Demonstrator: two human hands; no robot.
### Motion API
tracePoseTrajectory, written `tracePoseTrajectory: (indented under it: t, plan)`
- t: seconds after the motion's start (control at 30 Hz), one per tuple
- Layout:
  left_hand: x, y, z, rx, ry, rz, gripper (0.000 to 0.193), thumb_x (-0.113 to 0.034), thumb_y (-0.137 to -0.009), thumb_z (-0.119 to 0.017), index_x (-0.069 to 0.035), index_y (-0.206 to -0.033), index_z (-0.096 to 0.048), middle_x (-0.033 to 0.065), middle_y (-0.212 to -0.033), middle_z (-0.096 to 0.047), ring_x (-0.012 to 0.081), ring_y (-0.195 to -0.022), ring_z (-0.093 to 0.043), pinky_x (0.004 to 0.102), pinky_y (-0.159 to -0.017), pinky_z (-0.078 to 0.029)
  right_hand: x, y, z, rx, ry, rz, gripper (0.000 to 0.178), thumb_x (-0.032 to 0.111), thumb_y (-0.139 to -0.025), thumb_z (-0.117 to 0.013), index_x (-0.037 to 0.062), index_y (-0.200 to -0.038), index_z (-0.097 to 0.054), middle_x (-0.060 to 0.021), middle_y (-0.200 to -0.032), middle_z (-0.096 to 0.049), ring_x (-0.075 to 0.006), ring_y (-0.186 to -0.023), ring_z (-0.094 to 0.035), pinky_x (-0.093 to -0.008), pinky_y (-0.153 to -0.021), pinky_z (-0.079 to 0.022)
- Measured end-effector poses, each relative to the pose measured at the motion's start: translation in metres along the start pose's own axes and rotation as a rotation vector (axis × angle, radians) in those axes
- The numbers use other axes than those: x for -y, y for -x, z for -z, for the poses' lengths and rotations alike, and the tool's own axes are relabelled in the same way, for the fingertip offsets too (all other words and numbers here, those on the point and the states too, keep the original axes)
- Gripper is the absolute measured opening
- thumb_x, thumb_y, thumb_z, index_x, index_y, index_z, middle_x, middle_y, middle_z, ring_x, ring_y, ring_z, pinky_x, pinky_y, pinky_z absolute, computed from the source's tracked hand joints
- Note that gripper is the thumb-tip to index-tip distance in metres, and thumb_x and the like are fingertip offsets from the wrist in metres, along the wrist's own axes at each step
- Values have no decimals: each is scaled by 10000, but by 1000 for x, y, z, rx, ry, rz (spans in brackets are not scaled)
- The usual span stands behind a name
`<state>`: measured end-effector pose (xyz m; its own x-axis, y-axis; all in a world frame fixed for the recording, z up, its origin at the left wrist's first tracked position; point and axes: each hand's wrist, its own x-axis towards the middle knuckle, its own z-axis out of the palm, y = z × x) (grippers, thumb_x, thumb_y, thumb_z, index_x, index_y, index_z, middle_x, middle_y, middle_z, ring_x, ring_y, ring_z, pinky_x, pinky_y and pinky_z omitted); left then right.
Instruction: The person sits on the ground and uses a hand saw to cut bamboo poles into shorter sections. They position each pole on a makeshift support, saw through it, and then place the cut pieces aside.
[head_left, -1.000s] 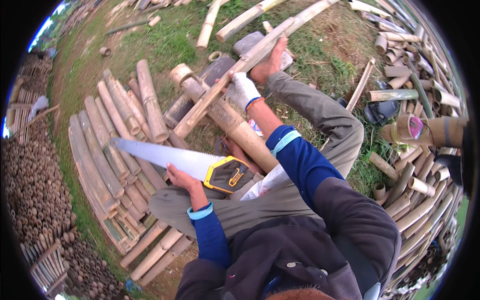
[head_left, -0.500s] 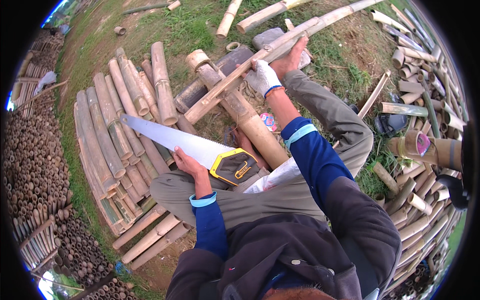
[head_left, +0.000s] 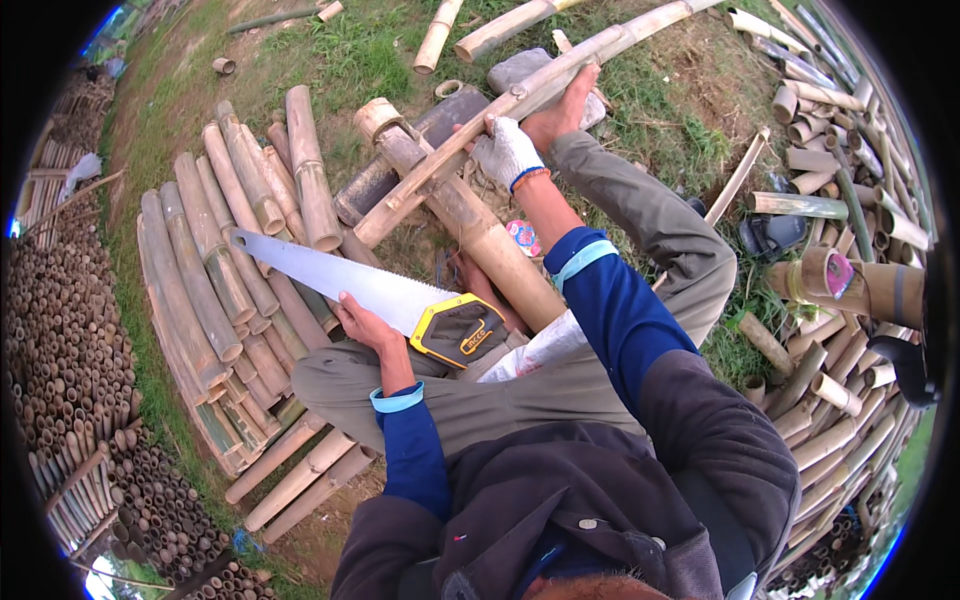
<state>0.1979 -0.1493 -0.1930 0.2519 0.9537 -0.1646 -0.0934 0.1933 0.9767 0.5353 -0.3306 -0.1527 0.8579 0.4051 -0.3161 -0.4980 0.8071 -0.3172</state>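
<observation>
My right hand (head_left: 506,152), in a white knit glove, is closed around a long split bamboo pole (head_left: 430,173). The pole slants from the middle up to the far right. It rests across a thick notched bamboo post (head_left: 495,235), and my bare foot (head_left: 565,112) presses against it farther up. My bare left hand (head_left: 368,328) grips a hand saw (head_left: 340,280) by its blade, close to the yellow and black handle. The thumb shows on the blade and the other fingers are partly hidden beneath it. The saw lies over my bent left leg, tip pointing left.
Cut bamboo tubes (head_left: 215,260) lie in rows at my left. A large heap of bamboo pieces (head_left: 840,400) fills the right side. Beyond the post are a grey stone (head_left: 525,68) and a dark block (head_left: 455,115). A dark sandal (head_left: 775,235) lies at right.
The whole view has shifted slightly, so things sit a little farther left. Both hands keep their holds on the saw and the bamboo pole.
</observation>
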Motion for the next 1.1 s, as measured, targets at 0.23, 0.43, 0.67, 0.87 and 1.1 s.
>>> tracePoseTrajectory:
  t: [0.23,0.43,0.67,0.87,1.1]
  plan:
    - [0,-1,-1,9,11,6,442,-387,-1156,-602,29,-1299,-644,110,-1147,-704,230,-981,-697,396,-848,-590,-5,8,0,-5,52,45,191,107,-1139,-524,16,-1303,-489,-190,-1293,-545,-541,-1262,-625,-665,-1160,-530]
    - [7,-7,5,-14,0,-27,431,-368,-1159,-592,31,-1313,-640,127,-1177,-714,252,-995,-718,404,-852,-607,-6,10,-8,-40,-14,0,187,69,-1125,-517,19,-1301,-484,-190,-1299,-540,-543,-1257,-629,-665,-1165,-527]
    - [1,-1,3,18,15,26,433,-354,-1160,-587,40,-1337,-623,142,-1216,-716,270,-1043,-732,416,-882,-618,-5,7,-2,-39,-18,-15,180,55,-1130,-479,9,-1303,-466,-200,-1303,-527,-546,-1271,-620,-661,-1175,-525]
    - [8,-6,6,-5,-31,-15,433,-354,-1159,-590,42,-1332,-628,151,-1214,-718,278,-1041,-734,416,-882,-621,-7,7,-5,-55,-14,-24,159,122,-1167,-483,5,-1273,-465,-207,-1303,-535,-536,-1265,-631,-647,-1187,-517]
    - [15,-11,6,1,-23,-29,398,-344,-1165,-578,42,-1228,-652,129,-1160,-719,241,-1014,-717,402,-877,-601,-6,4,0,-34,9,-29,195,165,-1184,-474,-16,-1257,-462,-236,-1349,-542,-528,-1275,-627,-622,-1208,-504]
